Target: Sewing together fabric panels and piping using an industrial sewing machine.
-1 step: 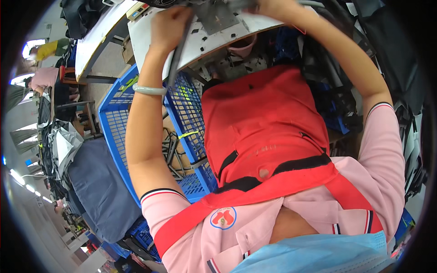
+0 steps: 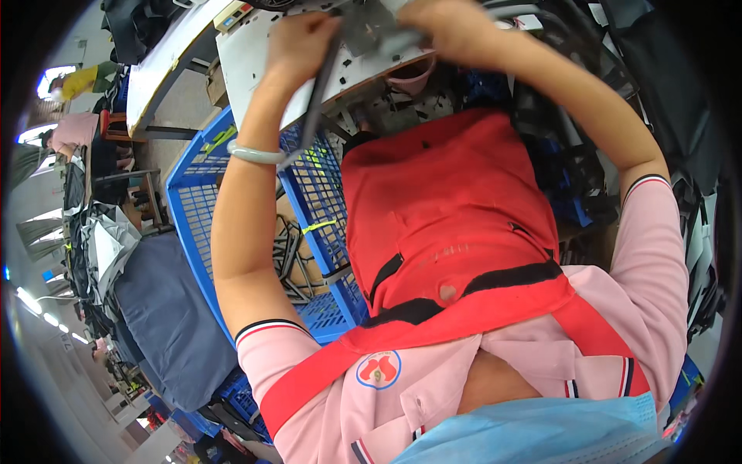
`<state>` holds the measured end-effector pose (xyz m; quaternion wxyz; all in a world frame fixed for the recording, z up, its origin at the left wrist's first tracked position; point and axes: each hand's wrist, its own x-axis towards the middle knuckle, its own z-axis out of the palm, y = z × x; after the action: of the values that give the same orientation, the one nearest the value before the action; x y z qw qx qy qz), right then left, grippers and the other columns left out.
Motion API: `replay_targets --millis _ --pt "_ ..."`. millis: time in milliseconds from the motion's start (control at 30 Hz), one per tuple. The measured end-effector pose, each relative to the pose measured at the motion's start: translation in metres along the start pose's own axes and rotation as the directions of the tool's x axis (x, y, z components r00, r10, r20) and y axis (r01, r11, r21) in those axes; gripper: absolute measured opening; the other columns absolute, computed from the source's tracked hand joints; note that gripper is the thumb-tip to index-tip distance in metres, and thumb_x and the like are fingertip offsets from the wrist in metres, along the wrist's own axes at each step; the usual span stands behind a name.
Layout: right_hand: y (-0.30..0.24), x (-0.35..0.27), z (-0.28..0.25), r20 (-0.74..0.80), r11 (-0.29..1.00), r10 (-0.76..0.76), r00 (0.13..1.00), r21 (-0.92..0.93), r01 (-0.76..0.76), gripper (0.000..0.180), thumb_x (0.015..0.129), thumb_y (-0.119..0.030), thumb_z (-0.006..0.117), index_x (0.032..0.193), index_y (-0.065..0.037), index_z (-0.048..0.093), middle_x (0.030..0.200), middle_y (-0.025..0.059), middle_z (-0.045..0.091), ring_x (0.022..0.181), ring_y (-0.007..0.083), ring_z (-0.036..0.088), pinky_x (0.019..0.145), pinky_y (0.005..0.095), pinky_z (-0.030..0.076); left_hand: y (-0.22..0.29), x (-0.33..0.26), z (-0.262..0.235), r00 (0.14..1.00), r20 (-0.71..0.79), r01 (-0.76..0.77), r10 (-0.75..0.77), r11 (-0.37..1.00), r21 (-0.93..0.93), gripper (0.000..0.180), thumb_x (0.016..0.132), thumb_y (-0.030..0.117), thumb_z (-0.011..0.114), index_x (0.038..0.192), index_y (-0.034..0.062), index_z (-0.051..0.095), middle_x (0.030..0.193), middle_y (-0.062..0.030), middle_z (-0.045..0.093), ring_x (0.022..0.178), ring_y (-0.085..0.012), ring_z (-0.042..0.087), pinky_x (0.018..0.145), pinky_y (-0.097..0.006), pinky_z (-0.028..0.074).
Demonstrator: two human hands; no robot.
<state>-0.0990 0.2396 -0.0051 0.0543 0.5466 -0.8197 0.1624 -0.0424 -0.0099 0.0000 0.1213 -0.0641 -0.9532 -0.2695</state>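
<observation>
Apparently pinching the dark strip at eleven o'clock in a curled left hand, with no telling the blurred right hand's grip near one, and risking a dangling-end snag on the blue basket at ten.

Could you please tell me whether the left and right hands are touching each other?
Apart: the head view shows a clear gap between the left hand and the right hand, with a grey piece visible there.

Dark grey strip; white tabletop; blue lattice basket; red apron.
</observation>
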Motion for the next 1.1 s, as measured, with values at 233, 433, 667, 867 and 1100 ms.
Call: replay_targets --millis 233,433,667,867,1100 --pt "-0.086 0.003 0.062 -0.007 0.907 -0.339 0.941 -0.268 0.325 0.012 0.073 -0.014 0.064 0.082 -0.006 0.064 0.094 0.0126 0.065 0.095 0.0286 0.064 0.077 0.0391 0.054 0.093 -0.014 0.019 0.983 0.109 0.184 -0.149 0.745 -0.641 0.023 0.092 0.02 0.062 0.089 -0.0023 0.069 0.067 -0.0056 0.063 0.058 -0.0121 0.053 0.053 -0.03 0.042" --pt "-0.029 -0.014 -0.005 0.102 0.984 0.174 0.979 0.03 -0.178 0.043 0.079 -0.021 0.073 0.116 -0.007 0.057 0.092 0.0177 0.066 0.092 0.0375 0.063 0.077 0.0447 0.05 -0.003 -0.063 0.016 0.622 0.76 0.745 -0.188 0.443 -0.499 0.036 0.097 0.034 0.058 0.103 0.0 0.068 0.087 -0.0035 0.066 0.071 -0.0078 0.056 0.064 -0.021 0.045" --pt "-0.01 -0.015 -0.044 0.262 0.93 0.343 0.902 0.04 -0.365 0.066 0.079 -0.038 0.073 0.127 0.0 0.051 0.103 0.0294 0.064 0.098 0.0417 0.062 0.083 0.0454 0.049 0.019 -0.054 -0.007 0.951 0.278 0.238 -0.136 0.896 -0.375 0.03 0.089 0.026 0.068 0.102 -0.0008 0.071 0.07 -0.0032 0.064 0.061 -0.0072 0.054 0.055 -0.022 0.042" --pt "0.007 0.006 -0.05 0.029 0.958 0.231 0.972 0.167 -0.233 0.062 0.077 -0.037 0.074 0.121 0.002 0.056 0.106 0.0272 0.064 0.101 0.0405 0.062 0.086 0.0439 0.048 0.023 -0.027 -0.01 0.992 0.061 0.129 -0.114 0.922 -0.364 0.028 0.087 0.024 0.069 0.099 -0.0021 0.073 0.067 -0.0022 0.062 0.062 -0.0071 0.054 0.057 -0.023 0.043" --pt "0.024 0.016 -0.056 0.059 0.941 0.308 0.95 0.126 -0.313 0.066 0.076 -0.037 0.075 0.122 0.006 0.055 0.108 0.0286 0.064 0.102 0.0392 0.062 0.087 0.0423 0.048 0.006 0.0 -0.004 0.973 0.054 0.226 -0.223 0.889 -0.398 0.028 0.087 0.027 0.07 0.097 0.0008 0.075 0.064 -0.0007 0.062 0.058 -0.0054 0.051 0.053 -0.022 0.04"
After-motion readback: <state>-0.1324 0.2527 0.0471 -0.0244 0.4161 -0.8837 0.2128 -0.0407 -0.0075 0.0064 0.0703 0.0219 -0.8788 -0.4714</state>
